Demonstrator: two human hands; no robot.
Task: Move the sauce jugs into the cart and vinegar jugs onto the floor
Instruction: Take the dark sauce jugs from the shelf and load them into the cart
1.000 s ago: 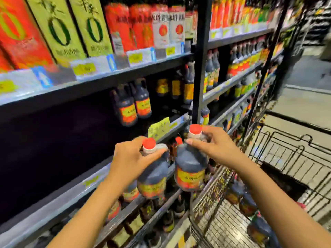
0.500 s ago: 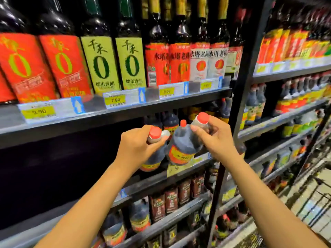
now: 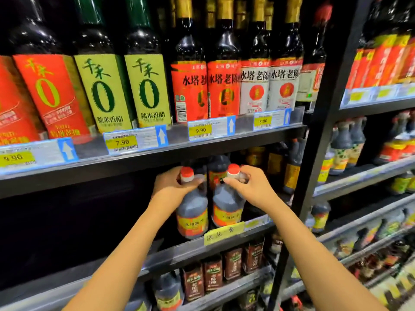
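Hands work as a pair at the front of the middle shelf (image 3: 157, 259), taking one jug each. The left hand (image 3: 173, 185) has its fingers curled round the neck of the left jug (image 3: 192, 217), just under the red cap (image 3: 186, 172). The right hand (image 3: 249, 187) is wrapped the same way round the neck and handle of the right jug (image 3: 226, 213), with the thumb lying across the front.

Gripping high probably serves two ends. The heavy dark body hangs straight below the wrist, and the knuckles stay clear of the underside of the upper shelf (image 3: 89, 169), which sits close above the caps and carries tall bottles (image 3: 146, 86).

The two jugs are upright and just beside each other with a narrow gap between them. The base of the right one is hidden behind a yellow tag (image 3: 224, 232) clipped to the shelf lip. Whether the bases rest on the shelf or hang just above it cannot be told. More jugs (image 3: 292, 169) stand farther back and to the right.

Neither cart nor floor is in view, so both jugs are at the shelf and not yet delivered. Their labels are too blurred to tell sauce from vinegar, so where they should go cannot be judged.
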